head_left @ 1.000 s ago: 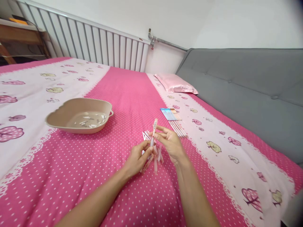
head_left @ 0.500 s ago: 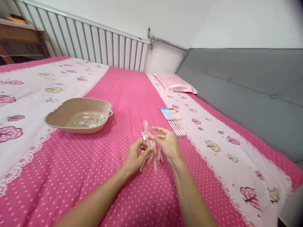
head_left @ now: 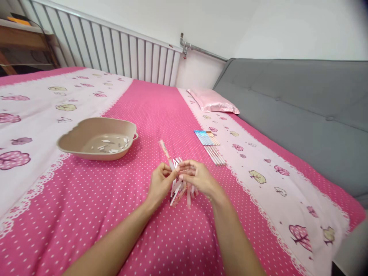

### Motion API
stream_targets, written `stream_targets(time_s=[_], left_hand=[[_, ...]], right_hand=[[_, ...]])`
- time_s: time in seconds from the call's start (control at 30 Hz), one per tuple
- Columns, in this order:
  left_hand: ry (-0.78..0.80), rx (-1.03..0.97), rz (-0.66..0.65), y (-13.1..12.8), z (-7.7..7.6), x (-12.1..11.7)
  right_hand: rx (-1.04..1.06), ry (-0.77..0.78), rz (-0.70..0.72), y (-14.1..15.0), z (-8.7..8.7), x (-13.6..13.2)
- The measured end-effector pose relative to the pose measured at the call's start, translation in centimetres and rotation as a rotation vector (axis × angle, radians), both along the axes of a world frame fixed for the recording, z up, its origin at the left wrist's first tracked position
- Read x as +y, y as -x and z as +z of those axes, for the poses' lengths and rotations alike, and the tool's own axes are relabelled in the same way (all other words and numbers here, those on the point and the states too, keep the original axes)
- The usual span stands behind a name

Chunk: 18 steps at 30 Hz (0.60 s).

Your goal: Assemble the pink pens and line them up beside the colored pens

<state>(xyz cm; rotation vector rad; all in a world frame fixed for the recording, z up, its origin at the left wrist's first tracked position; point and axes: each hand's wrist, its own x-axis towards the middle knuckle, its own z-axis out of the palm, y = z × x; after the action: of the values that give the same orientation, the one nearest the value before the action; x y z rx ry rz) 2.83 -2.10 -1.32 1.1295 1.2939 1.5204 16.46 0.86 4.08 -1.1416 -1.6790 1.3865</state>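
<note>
Visibly, the pink pen (head_left: 164, 148) projected beyond the pinching left hand (head_left: 161, 182). The right hand (head_left: 201, 178) was half-curled alongside, hold indeterminable.

The left hand (head_left: 161, 182) hides the near end of the pen (head_left: 165, 148). The desk (head_left: 24, 36), far left, is cut off; scraps (head_left: 101, 147) in the basin (head_left: 93, 156) are too small to identify.

The bedspread (head_left: 155, 115) is alternating hot-pink bands, white-dotted, with pale bands that are carrying pink and yellowish tree prints and lacy white edging. The held stick (head_left: 165, 148) is showing translucent pink with reddish flecks, and the pile (head_left: 178, 189) below is mixing pink and white. The upper pens (head_left: 207, 138) are running from blue to orange-brown, the basin (head_left: 83, 132) is showing plain beige, and the pillow (head_left: 212, 101) is gleaming pale pink.
</note>
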Motion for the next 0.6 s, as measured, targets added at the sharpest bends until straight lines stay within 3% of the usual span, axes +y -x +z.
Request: stream_targets(time_s=[0.23, 0.6], left_hand=[[0.006, 0.031, 0.113, 0.1, 0.3, 0.1], [-0.009, 0.011, 0.120, 0.2, -0.3, 0.4]], right_hand=[[-0.216, -0.016, -0.024, 1.0, -1.7, 0.0], [-0.194, -0.036, -0.036, 1.7, -2.3, 0.1]])
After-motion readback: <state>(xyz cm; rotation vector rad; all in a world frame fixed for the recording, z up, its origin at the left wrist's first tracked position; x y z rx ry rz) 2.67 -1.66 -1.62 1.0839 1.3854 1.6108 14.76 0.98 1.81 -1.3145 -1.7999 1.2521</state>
